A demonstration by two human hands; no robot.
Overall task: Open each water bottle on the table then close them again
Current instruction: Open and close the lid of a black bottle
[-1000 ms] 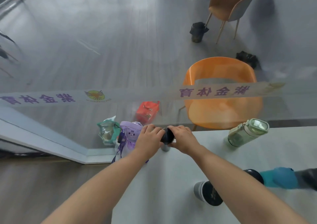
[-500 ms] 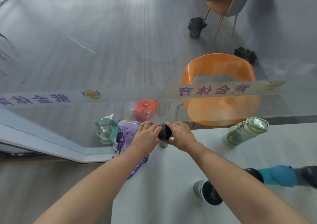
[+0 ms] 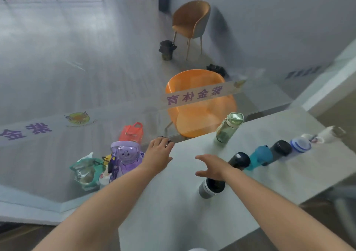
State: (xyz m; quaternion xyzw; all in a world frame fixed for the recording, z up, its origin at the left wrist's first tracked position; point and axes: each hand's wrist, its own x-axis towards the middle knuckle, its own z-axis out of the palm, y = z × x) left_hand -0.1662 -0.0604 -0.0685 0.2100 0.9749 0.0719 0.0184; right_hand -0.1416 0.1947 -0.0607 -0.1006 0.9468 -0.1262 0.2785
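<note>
The table point(image 3: 173, 208) was a pale, matte slab set against a glass wall. At its far left corner the left hand point(image 3: 157, 154) lay cupped over a small dark bottle point(image 3: 167, 142), of which only a sliver of rounded cap showed past the fingers — whether the grip was clenched on it could not be told. The right hand point(image 3: 212, 167) hung above the table with fingers spread, its grip released and holding nothing.

Just under the right wrist stood a grey-bodied bottle with a black lid point(image 3: 211, 188), upright. Behind it a line ran away to the right: a black cylindrical bottle point(image 3: 239, 160), a teal bottle point(image 3: 261, 155), another black-capped one point(image 3: 280, 148), then a white and blue bottle point(image 3: 299, 145) — all standing, long axes vertical. Farther back a translucent green bottle point(image 3: 229, 129) with a squarish lid stood by the glass. A glossy lilac cartoon-faced bottle point(image 3: 127, 157) sat beside the left forearm.
</note>
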